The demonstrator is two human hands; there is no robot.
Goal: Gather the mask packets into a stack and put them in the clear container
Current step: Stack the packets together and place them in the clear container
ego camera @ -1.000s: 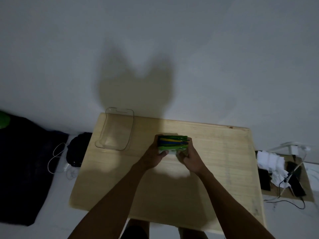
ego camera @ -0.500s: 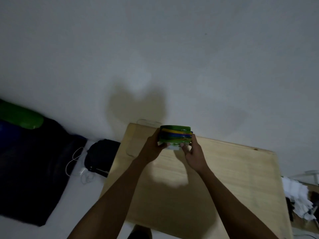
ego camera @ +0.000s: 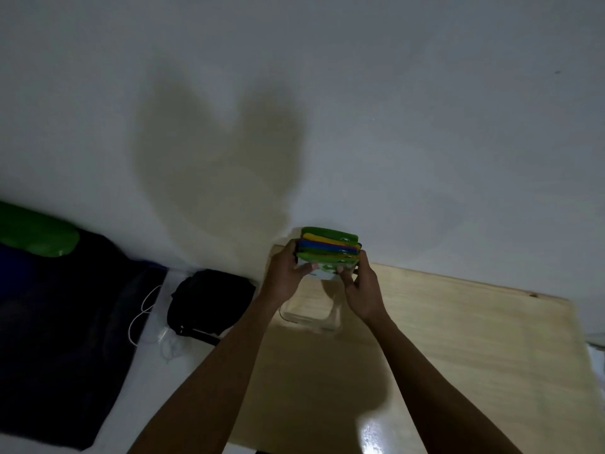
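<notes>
A stack of mask packets (ego camera: 329, 248), green, yellow and blue, is gripped between both hands and held in the air. My left hand (ego camera: 284, 277) clasps its left end and my right hand (ego camera: 361, 290) clasps its right end. Directly below the stack, the clear container (ego camera: 312, 314) stands on the wooden table (ego camera: 458, 339) at its far left corner. Only the near rim and part of the container's floor show between my wrists; the rest is hidden behind my hands and the stack.
A black bag (ego camera: 209, 299) and a white cable (ego camera: 144, 319) lie on the floor left of the table. A dark cloth (ego camera: 65, 322) and a green object (ego camera: 36, 237) sit further left. The white wall rises right behind the table.
Both hands have carried the stack left, from the table's middle to above the clear container at the far left corner. The view has swung left with them.
</notes>
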